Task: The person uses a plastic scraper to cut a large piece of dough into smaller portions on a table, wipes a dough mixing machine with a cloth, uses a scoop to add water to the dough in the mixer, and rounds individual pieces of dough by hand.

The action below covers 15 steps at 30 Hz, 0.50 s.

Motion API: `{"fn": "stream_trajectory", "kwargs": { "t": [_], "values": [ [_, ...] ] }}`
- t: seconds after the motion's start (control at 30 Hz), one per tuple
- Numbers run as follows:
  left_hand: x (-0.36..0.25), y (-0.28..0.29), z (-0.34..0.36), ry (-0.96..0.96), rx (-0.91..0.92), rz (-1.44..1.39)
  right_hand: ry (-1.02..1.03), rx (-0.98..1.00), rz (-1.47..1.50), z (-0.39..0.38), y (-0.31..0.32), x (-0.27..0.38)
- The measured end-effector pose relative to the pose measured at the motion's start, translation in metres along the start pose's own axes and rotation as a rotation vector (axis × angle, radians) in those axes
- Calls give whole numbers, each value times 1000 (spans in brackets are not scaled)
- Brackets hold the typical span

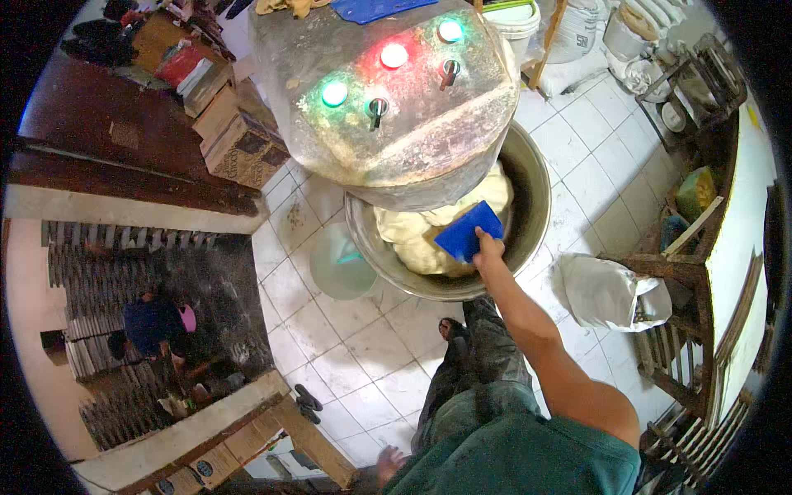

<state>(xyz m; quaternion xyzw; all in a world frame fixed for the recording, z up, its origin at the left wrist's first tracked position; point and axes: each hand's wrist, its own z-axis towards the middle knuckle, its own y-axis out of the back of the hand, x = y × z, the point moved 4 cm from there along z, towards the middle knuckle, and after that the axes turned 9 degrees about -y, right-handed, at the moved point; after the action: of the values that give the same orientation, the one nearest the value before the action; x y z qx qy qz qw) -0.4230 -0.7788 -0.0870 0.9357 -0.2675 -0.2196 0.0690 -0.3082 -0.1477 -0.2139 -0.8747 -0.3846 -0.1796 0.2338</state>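
Observation:
My right hand (pixel 488 247) is closed on a flat blue dough scraper (pixel 470 231), gripping it by its near right edge. The scraper is over pale dough (pixel 412 239) in a large round metal mixing bowl (pixel 535 194); whether it touches the dough is hard to tell. A worn mixer head (pixel 388 140) with lit green and red lights and two black switches covers the bowl's far part and hides some of the dough. My left hand (pixel 392 464) hangs low by my side near the lower edge, blurred, its fingers loosely apart and holding nothing visible.
A translucent bucket (pixel 342 264) stands on the tiled floor left of the bowl. To the right are a white sack (pixel 615 293) and a wooden bench (pixel 701 280). Cardboard boxes (pixel 243 148) are stacked at the far left. Another person (pixel 157 326) is lower left.

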Motion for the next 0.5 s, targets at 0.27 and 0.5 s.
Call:
{"fn": "stream_trajectory", "kwargs": {
  "t": [0.27, 0.5],
  "values": [
    [-112, -34, -14, -319, 119, 151, 670, -58, -1022, 48, -73, 78],
    [-111, -72, -8, -261, 235, 273, 353, 150, -658, 55, -32, 86]
  ]
}}
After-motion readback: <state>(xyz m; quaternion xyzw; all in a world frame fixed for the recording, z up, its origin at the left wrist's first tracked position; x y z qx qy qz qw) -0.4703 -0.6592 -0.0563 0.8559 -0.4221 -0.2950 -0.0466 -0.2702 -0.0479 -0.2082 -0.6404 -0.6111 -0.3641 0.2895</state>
